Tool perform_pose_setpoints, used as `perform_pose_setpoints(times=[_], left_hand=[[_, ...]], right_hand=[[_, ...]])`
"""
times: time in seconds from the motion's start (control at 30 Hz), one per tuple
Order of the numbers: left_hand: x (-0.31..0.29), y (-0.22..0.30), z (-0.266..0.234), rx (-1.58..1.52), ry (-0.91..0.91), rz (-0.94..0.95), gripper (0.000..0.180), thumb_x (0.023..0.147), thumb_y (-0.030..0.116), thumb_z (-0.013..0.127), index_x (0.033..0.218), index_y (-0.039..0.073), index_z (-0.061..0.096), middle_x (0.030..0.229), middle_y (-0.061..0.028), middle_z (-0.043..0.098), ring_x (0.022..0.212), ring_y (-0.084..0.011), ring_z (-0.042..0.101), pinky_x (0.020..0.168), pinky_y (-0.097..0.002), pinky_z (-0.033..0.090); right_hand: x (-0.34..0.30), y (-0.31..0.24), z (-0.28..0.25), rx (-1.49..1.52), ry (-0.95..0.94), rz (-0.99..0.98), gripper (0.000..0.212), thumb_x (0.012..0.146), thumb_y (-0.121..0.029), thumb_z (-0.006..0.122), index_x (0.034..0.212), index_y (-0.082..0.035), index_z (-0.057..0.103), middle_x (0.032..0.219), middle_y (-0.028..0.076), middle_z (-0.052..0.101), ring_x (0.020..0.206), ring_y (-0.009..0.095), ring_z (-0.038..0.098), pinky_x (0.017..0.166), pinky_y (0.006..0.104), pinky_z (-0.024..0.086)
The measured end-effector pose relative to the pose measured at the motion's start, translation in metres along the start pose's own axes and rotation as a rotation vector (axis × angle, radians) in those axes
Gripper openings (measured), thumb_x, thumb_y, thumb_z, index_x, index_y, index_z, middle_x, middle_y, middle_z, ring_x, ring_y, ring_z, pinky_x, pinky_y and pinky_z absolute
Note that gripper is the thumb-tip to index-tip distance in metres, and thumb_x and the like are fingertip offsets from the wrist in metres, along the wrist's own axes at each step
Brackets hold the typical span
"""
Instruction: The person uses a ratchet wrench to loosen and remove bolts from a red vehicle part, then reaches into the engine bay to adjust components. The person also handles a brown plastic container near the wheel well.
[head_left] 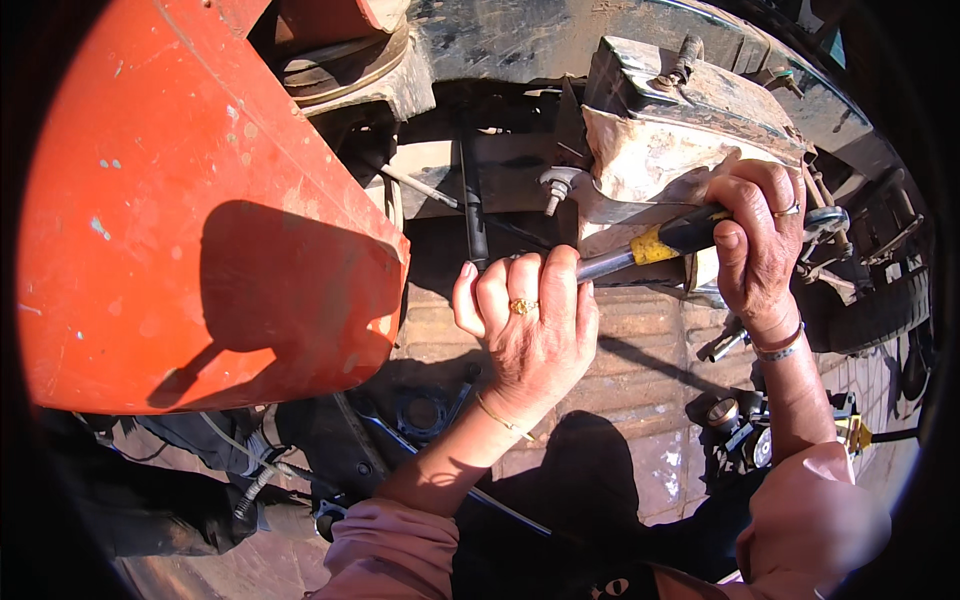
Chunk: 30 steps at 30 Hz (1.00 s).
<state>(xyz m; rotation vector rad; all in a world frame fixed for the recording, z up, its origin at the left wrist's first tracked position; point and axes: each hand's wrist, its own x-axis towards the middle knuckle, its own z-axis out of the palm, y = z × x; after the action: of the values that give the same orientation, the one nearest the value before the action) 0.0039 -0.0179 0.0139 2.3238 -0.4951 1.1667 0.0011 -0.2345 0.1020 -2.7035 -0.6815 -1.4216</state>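
Tool point(650, 246) with a yellow-and-black handle slants between both hands — the right hand point(757, 235) closed around its dark grip, the left hand point(535, 325) curled around its metal shaft — across the lower part of a pale-sided box point(645, 150) in view.

The black-and-yellow tool handle point(655, 245) looks like moulded plastic or rubber; its round grey shaft point(606, 264) is smooth, shiny metal. The broad red sheet-metal panel point(130, 260) carries semi-gloss paint, chipped and scuffed. The boxy cream-sided casing point(640, 145) looks rough, stained and dusty. The protruding silver threaded bolt point(555, 195) is bare metal. The ridged reddish-brown paving point(630, 325) is matt and gritty; the pink sleeve point(395, 550) is soft, creased cloth.
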Motion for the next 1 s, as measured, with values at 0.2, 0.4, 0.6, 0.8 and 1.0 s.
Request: perform_pose_setpoints(times=[0.2,0.4,0.6,0.8,1.0], left_hand=[[-0.003,-0.004,0.004,0.154,0.004,0.114,0.028,0.077,0.024,0.071,0.102,0.014,0.064,0.094,-0.0022,0.052,0.097,-0.0229,0.048,0.108,-0.0522,0.02],[-0.004,-0.002,0.004,0.146,-0.014,0.082,0.028,0.078,0.02,0.067,0.105,0.015,0.063,0.095,-0.0001,0.052,0.099,-0.0203,0.049,0.108,-0.0527,0.021],[-0.004,-0.006,0.002,0.133,-0.016,0.128,0.024,0.079,0.017,0.066,0.103,0.016,0.064,0.094,0.0012,0.053,0.098,-0.0184,0.05,0.108,-0.0514,0.022],[-0.006,-0.01,0.005,0.206,-0.056,0.215,0.025,0.076,0.021,0.07,0.1,0.017,0.065,0.091,0.0014,0.05,0.097,-0.02,0.049,0.109,-0.0531,0.019],[-0.005,-0.009,0.003,0.21,-0.071,0.216,0.027,0.076,0.025,0.072,0.1,0.017,0.064,0.092,0.0011,0.05,0.097,-0.0196,0.048,0.109,-0.0537,0.02]], right_hand=[[-0.034,-0.01,0.005,-0.108,0.108,-0.011,0.035,0.098,-0.038,0.054,0.111,-0.012,0.073,0.105,0.005,0.063,0.104,0.022,0.055,0.105,0.0426,0.035],[-0.055,-0.017,0.011,-0.149,0.126,0.097,0.029,0.089,-0.032,0.067,0.115,-0.02,0.074,0.114,0.0,0.064,0.109,0.021,0.055,0.108,0.0431,0.034],[-0.065,-0.024,0.01,-0.194,0.092,0.127,0.032,0.081,-0.03,0.074,0.113,-0.022,0.074,0.115,-0.003,0.064,0.109,0.02,0.054,0.106,0.042,0.034],[-0.08,-0.021,0.026,0.009,0.158,0.159,0.033,0.079,-0.027,0.076,0.11,-0.016,0.075,0.107,0.002,0.064,0.099,0.022,0.055,0.094,0.0407,0.042],[-0.082,-0.024,0.031,0.028,0.189,0.197,0.033,0.078,-0.023,0.077,0.109,-0.012,0.074,0.104,0.004,0.064,0.097,0.024,0.056,0.089,0.0379,0.046]])
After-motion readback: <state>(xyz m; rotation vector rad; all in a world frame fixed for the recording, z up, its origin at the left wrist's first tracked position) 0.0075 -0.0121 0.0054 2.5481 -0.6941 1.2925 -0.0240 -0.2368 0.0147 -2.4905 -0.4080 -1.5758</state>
